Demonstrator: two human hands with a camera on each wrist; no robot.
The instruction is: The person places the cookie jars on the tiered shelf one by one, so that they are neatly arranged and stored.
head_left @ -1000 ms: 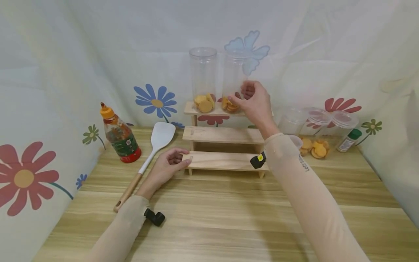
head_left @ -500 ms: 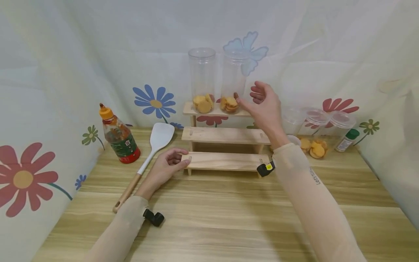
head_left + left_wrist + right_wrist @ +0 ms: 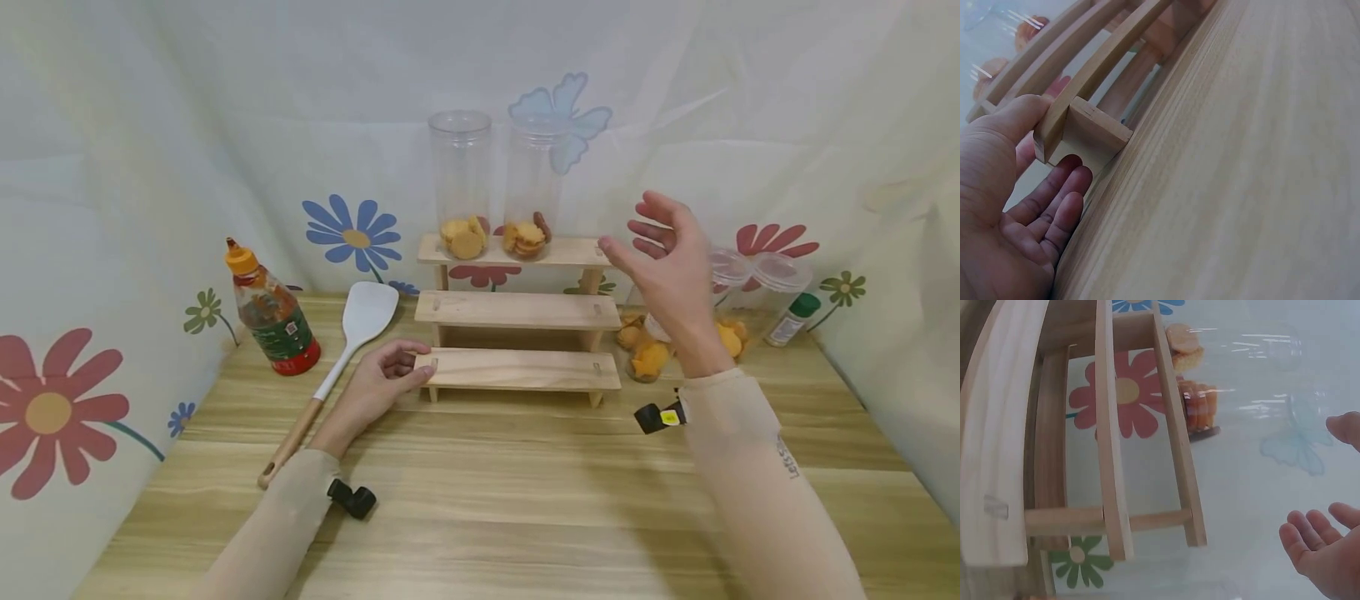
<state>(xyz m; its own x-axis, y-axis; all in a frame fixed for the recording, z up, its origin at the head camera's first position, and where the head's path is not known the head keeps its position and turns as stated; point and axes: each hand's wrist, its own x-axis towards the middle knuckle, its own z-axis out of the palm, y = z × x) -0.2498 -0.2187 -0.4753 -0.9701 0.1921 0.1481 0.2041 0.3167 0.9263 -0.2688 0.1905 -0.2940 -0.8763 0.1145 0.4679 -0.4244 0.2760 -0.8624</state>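
A three-tier wooden step rack (image 3: pixel 517 310) stands on the table. My left hand (image 3: pixel 375 387) pinches the left end of its lowest tier, thumb at the front corner and a finger behind; in the left wrist view the other fingers (image 3: pixel 1063 212) hang loosely curled below. On the top tier stand two tall clear plastic jars with round cookies at the bottom, a left jar (image 3: pixel 460 179) and a middle jar (image 3: pixel 534 183). The middle jar also has a dark brown cookie. My right hand (image 3: pixel 671 275) is open in the air, right of the top tier, holding nothing.
Several more clear jars (image 3: pixel 780 287) with cookies stand on the table at the right, partly behind my right hand. Beside them is a small green-capped bottle (image 3: pixel 791 321). To the left are a red sauce bottle (image 3: pixel 277 312) and a white spatula (image 3: pixel 370 312) with wooden handle.
My right hand has moved away from the middle jar, to the right, leaving it on the top tier. The left hand keeps its place at the rack.
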